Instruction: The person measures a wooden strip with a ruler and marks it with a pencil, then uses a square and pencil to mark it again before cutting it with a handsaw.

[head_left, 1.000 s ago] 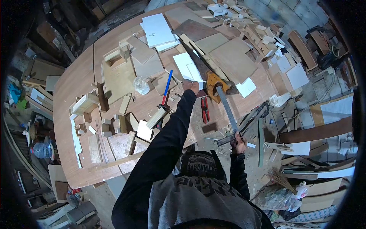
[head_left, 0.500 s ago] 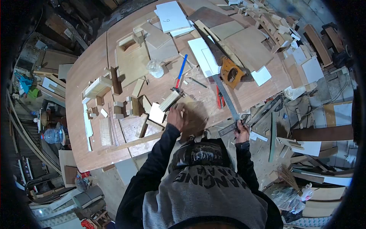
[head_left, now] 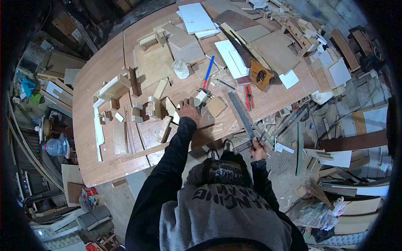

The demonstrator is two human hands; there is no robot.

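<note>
My left hand (head_left: 189,111) rests over the small wood pieces near the table's front edge, its fingers stretched out and apart. Just right of its fingertips is a short wooden block (head_left: 202,96), with dark metal against it; whether the hand touches this block is hard to tell. My right hand (head_left: 258,151) is closed around a try square (head_left: 242,115), near the corner where blade and stock meet. The blade reaches over the table edge; the stock (head_left: 243,147) points left. A thin dark item also shows at the right fingers. A square wooden piece (head_left: 216,106) lies between both hands.
On the worktable (head_left: 94,79) lie a handsaw (head_left: 260,76), red-handled pliers (head_left: 248,98), a blue-and-red stick (head_left: 208,72), a pencil (head_left: 226,84) and a clear plastic cup (head_left: 181,69). Wooden assemblies (head_left: 113,90) stand at left. Boards (head_left: 276,48) and offcuts cover the far right.
My right hand has drawn the try square toward my body, away from the handsaw. My left hand has shifted left and away from me, uncovering the square wooden piece. The view has shifted slightly.
</note>
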